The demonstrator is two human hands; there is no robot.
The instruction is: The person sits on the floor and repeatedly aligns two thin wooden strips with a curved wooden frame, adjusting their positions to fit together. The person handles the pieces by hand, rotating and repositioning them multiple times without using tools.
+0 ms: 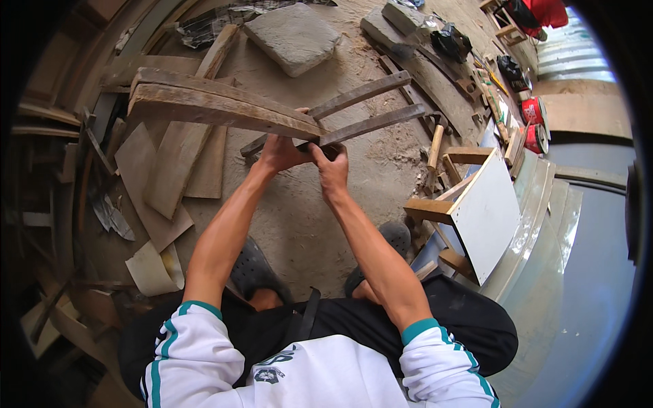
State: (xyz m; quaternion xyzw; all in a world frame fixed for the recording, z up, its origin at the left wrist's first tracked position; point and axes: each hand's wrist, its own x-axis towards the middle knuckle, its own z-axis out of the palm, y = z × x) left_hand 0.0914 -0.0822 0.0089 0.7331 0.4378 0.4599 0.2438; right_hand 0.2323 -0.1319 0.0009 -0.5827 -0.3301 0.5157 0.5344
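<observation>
Both hands are out in front of me at a weathered wooden frame. Two thick boards of it run off to the left, and a pair of narrower wooden bars stick out to the right. My left hand is closed around the wood near where the boards meet the bars, with some fingers hidden behind it. My right hand grips the same junction from the near side, thumb and fingers bent against the wood. How the pieces are joined there is hidden.
A stone slab lies ahead on the dirt floor. Loose boards are stacked at left. A small white-topped wooden stool lies on its side at right, near red cans. Glossy sheets lean beyond it. A hand plane stands farther off.
</observation>
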